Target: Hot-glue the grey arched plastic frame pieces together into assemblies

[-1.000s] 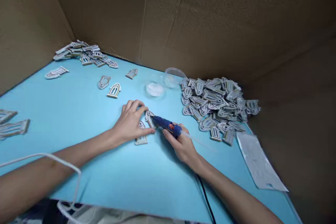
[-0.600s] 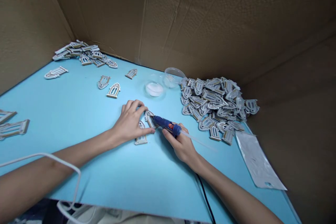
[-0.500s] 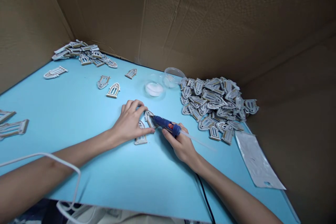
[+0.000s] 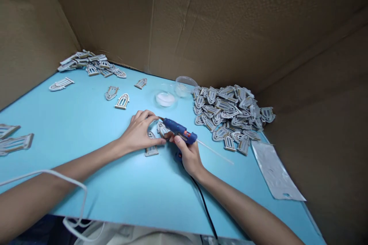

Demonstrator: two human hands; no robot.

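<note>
My right hand (image 4: 189,157) is wrapped round a blue hot glue gun (image 4: 176,127), with a clear glue stick (image 4: 215,151) sticking out of its back end. The gun's nozzle points left, raised close to my left forefinger. Between thumb and forefinger, my left hand (image 4: 142,132) spans a small arched window-shaped piece (image 4: 162,129), seemingly gripping it by its two ends; the gun partly covers it. Another arched window piece (image 4: 151,149) lies under my left hand on the blue tabletop (image 4: 123,183), half hidden by the thumb.
A big heap of window pieces (image 4: 230,113) lies at the right, a smaller pile (image 4: 89,63) at the back left. Loose pieces (image 4: 122,101) are scattered between. Clear plastic dishes (image 4: 165,99), a plastic bag (image 4: 277,170), a white cable (image 4: 83,195) and cardboard walls (image 4: 172,19) surround the work.
The glue gun's nozzle has lifted off the arched piece and shifted up and left. My right hand has turned with it. My left hand keeps its place over the pieces; the view has shifted slightly.
</note>
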